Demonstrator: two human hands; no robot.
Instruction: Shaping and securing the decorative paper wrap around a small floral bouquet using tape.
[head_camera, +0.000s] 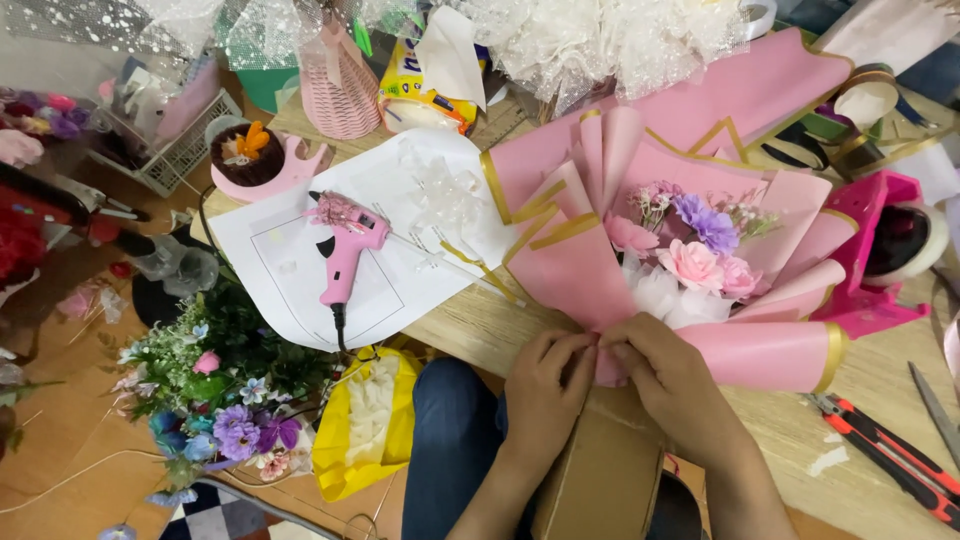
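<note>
At the bouquet's (690, 270) narrow base, both hands meet: the left hand (545, 390) and right hand (665, 385) have their fingers (570, 350) closed on the gathered pink wrap (575, 265), pinching the stem end together just above a brown cardboard piece (600, 470) on the person's lap. The bouquet lies on its side, its head pointing away from the hands, with pink, purple and white blooms ringed by gold-edged pink paper.

The pinch looks like the weak point. If either hand eases, the folded layers could spring apart and the pleats would lose their fan. Squeezing too hard may crease the paper or crush the white blooms nearest the fingers.

Left of the bouquet, a pink glue gun (345, 245) rests on a white sheet (300, 260), its cord trailing off the edge; a tug on that cord could drag the gun toward the wrap. Right of the bouquet sit a pink tape dispenser (885, 250) and red-handled cutters (885, 445). Beyond the bouquet are white netting (600, 35) and ribbon spools (860, 100).

The tabletop (500, 325) is pale wood, crowded. Left of it and lower stand a bunch of loose flowers (215, 390), a yellow bag (365, 420) and a white basket (170, 145) over a brown floor (60, 430).
</note>
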